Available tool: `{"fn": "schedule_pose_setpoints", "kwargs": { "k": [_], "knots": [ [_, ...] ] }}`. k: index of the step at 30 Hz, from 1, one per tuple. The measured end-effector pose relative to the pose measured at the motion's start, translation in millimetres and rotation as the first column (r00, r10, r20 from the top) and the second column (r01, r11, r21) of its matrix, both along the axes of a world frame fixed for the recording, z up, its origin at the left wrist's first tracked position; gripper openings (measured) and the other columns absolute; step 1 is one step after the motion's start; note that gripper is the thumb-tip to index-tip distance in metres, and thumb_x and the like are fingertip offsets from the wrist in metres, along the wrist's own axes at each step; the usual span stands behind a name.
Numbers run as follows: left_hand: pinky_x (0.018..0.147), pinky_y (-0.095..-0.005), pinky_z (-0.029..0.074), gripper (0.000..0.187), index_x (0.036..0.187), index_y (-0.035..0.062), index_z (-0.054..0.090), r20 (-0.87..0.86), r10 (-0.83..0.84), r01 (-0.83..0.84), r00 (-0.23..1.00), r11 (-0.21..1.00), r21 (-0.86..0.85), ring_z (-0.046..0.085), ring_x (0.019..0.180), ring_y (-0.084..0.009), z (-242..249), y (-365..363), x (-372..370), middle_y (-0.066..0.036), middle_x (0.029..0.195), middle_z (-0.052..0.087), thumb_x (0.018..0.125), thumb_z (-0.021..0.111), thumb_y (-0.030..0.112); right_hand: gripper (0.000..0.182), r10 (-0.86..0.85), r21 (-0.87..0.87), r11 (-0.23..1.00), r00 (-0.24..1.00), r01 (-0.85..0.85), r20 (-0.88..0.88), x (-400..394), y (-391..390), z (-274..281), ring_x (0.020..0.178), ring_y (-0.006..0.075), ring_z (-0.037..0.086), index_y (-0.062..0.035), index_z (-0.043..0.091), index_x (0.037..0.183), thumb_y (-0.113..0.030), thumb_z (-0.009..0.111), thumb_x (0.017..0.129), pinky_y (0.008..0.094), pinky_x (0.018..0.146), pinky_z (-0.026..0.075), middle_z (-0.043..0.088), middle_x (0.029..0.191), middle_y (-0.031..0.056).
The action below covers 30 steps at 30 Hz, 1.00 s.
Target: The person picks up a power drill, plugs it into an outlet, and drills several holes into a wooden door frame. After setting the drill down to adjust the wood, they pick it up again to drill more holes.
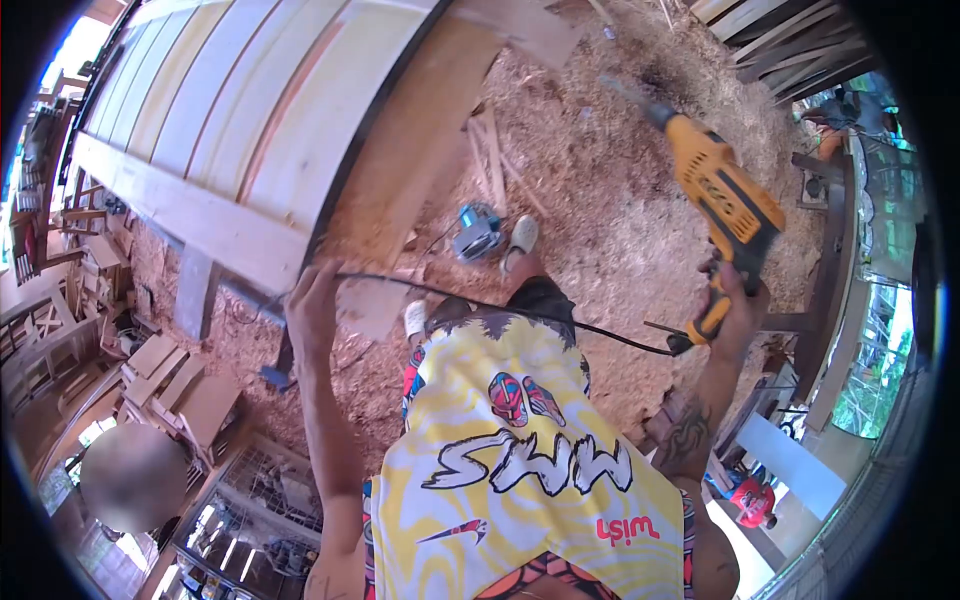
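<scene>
A yellow and black power drill point(725, 190) is in my right hand point(735, 300), whose fingers wrap round its rear handle. The drill's bit end points up and away, over the sawdust floor. From the handle a black cord point(490, 303) runs leftward across the front of my shirt to my left hand point(315, 290). My left hand is closed on the cord, at the near corner of a large slatted wooden panel point(210, 200). The fingertips are partly hidden there.
A teal power tool point(478, 232) lies on the floor by my feet, near thin wood strips point(495, 165). Stacked boards point(185, 390) are at the left. A person in red point(752, 500) is at the lower right. Planks point(790, 40) lie at the upper right.
</scene>
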<state>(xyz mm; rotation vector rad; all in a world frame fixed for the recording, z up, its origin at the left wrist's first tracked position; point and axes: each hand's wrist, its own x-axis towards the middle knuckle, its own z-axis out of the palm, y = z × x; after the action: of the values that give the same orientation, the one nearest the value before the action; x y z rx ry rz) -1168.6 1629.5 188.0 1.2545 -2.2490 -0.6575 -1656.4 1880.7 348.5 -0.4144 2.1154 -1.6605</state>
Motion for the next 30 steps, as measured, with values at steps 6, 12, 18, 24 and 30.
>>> {"fn": "schedule_pose_setpoints", "kwargs": {
  "k": [6,12,18,24,30],
  "knots": [
    [0.084,-0.0454,0.06,0.029,0.124,0.0064,0.08,0.131,0.102,-0.109,0.986,0.993,0.049,0.077,0.098,-0.0362,4.0,5.3,-94.0,-0.016,0.111,0.076,0.098,0.072,-0.004,0.029,0.294,0.094,0.95,0.954,-0.298,0.059,-136.9,-93.7,17.0,0.055,0.013,0.065,0.0058,0.077,0.107,-0.02,0.084,0.097,0.0282,0.049,0.049,0.079,0.091,0.0122],
    [0.084,-0.0431,0.061,0.03,0.125,0.0026,0.079,0.117,0.211,-0.209,0.971,0.978,-0.028,0.077,0.096,-0.0361,21.1,-2.9,-141.9,-0.017,0.11,0.076,0.097,0.073,-0.007,0.03,0.542,0.172,0.822,0.839,-0.543,0.058,-212.5,-198.9,35.6,0.053,0.0114,0.063,0.0033,0.077,0.098,-0.025,0.086,0.096,0.0285,0.049,0.049,0.069,0.073,0.0043],
    [0.08,-0.0428,0.06,0.024,0.122,0.0086,0.082,0.233,0.252,-0.303,0.939,0.928,0.218,0.078,0.093,-0.0343,29.4,-37.0,-192.7,-0.013,0.109,0.078,0.099,0.076,0.006,0.038,0.708,0.399,0.634,0.705,-0.663,0.047,-237.3,-308.9,58.4,0.05,0.0117,0.062,0.002,0.076,0.092,-0.033,0.089,0.092,0.0304,0.048,0.047,0.065,0.064,0.003],
    [0.083,-0.0444,0.059,0.042,0.125,0.0086,0.083,0.339,-0.053,-0.206,0.939,0.703,0.681,0.078,0.091,-0.0339,75.1,-104.9,-227.2,-0.013,0.11,0.081,0.091,0.088,0.034,0.042,0.772,0.495,0.486,0.619,-0.72,0.142,-238.9,-403.5,75.4,0.052,0.0109,0.061,0.0012,0.076,0.094,-0.038,0.091,0.09,0.0295,0.049,0.046,0.064,0.064,0.0027],
    [0.083,-0.0414,0.06,0.05,0.135,0.0016,0.076,-0.183,-0.146,0.232,0.972,0.705,0.67,0.079,0.098,-0.0316,86.9,-257.5,-284.1,-0.016,0.111,0.079,0.101,0.079,0.038,0.046,0.79,0.722,0.332,0.597,-0.607,0.138,-218.9,-456.9,102.4,0.06,0.0143,0.062,0.0041,0.079,0.102,-0.037,0.092,0.087,0.0357,0.059,0.05,0.066,0.066,0.0052]
  ]
}}
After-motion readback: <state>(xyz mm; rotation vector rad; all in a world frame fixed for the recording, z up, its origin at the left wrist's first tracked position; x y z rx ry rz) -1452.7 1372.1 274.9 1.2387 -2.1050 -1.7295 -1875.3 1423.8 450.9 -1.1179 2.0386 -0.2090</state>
